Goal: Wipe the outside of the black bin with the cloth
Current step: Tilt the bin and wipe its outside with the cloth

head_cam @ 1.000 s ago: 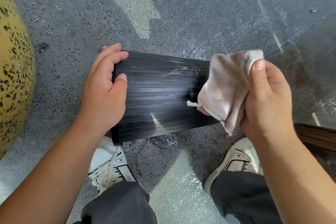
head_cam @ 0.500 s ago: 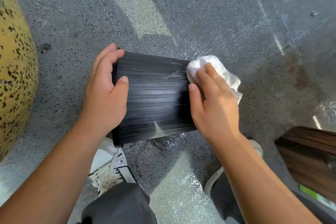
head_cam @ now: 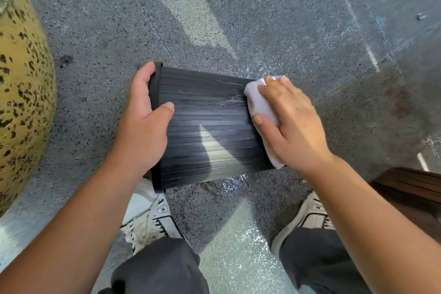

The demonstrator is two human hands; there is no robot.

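Black ribbed plastic bin [head_cam: 210, 131] lies on its side, held up off the speckled grey stone floor [head_cam: 238, 19] between both hands, in front of the person's white sneakers [head_cam: 152, 215].

Handling, my read: thin-walled, light, fairly stiff, but likely flexes under a hard push. The glossy ribs look slick, so the rim is the sensible grip point. Left hand [head_cam: 143, 126] is already there: fingers wrapped over the rim end, thumb laid across the ribbed wall.

Right hand [head_cam: 293, 124] lies flat, fingers spread, and presses a crumpled white cloth [head_cam: 260, 105] against the base end; the thumb hooks the cloth's near edge. Soft and bunched, the cloth should follow the ribs.

Looks: fine parallel ribs run rim to base. There are pale scuff streaks near the cloth and a bright glare patch mid-wall. I can't tell whether the streaks are dirt or scratches.
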